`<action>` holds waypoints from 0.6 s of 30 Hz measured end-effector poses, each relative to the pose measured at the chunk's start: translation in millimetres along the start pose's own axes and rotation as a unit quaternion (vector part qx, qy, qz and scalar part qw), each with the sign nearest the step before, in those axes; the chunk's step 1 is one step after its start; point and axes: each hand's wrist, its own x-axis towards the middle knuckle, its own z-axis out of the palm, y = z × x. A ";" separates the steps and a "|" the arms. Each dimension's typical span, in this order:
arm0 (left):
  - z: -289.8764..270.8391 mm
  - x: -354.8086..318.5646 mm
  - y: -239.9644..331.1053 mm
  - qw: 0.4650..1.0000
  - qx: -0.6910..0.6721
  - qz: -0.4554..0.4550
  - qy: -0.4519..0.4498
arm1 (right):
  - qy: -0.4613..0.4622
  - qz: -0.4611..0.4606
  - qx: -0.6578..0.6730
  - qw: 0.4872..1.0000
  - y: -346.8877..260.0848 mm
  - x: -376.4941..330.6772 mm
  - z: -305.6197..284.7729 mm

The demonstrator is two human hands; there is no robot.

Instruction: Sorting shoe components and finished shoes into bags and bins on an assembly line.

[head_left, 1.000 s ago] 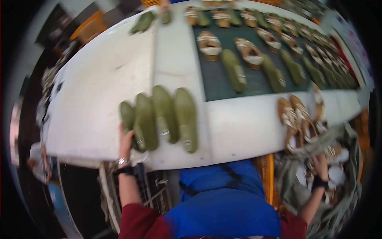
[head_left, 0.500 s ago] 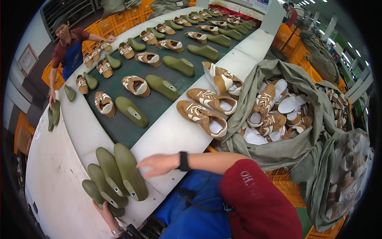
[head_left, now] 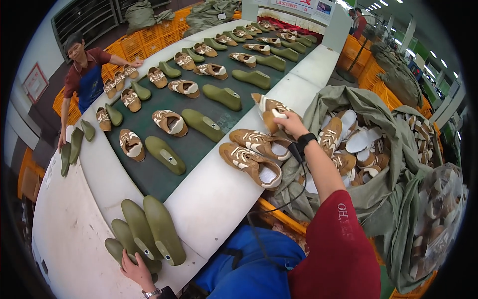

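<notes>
Four olive-green, foot-shaped shoe lasts (head_left: 163, 231) are laid side by side at the near edge of the white counter (head_left: 209, 209). The left hand (head_left: 137, 274) is placed on the leftmost lasts, its fingers spread partly open; whether any grip is applied cannot be told. At the counter's right edge, two brown sneakers with cream stripes and laces (head_left: 244, 162) are set side by side. Just beyond them, a matching brown-and-cream sneaker (head_left: 269, 105) is held by the right hand (head_left: 289, 124), its fingers closed on the heel end. Against that edge, a grey-green fabric sack (head_left: 358, 197) is filled with similar sneakers. On the dark green mat (head_left: 186, 144), sneakers and lasts are arranged in rows. At the far left edge, a last is touched by a co-worker's hand (head_left: 62, 141).
</notes>
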 end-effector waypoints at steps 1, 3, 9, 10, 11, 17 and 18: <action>-0.3 0.5 0.0 1.000 -0.005 0.004 -0.002 | 0.021 0.012 0.171 0.985 6.2 -0.7 -2.9; -0.6 -0.9 -2.4 1.000 -0.012 0.001 -0.004 | -0.018 -0.052 0.488 0.871 -12.2 -29.5 -3.8; 0.9 1.9 -4.5 1.000 -0.010 0.018 0.013 | -0.131 -0.109 0.657 0.734 -15.7 -103.1 6.6; 3.6 3.5 -3.7 0.999 -0.012 0.023 0.018 | -0.134 -0.121 0.660 0.729 -16.1 -110.2 16.3; 3.4 2.8 -7.1 0.999 -0.010 0.028 0.022 | -0.180 -0.129 0.599 0.770 -33.5 -122.9 34.8; -9.0 -2.2 -10.3 0.999 -0.016 0.021 0.023 | -0.305 -0.384 -0.188 0.851 -59.6 -181.1 156.9; -5.2 -2.2 -6.8 0.998 -0.021 0.033 0.039 | -0.356 -0.418 -0.272 0.791 -44.6 -179.0 168.1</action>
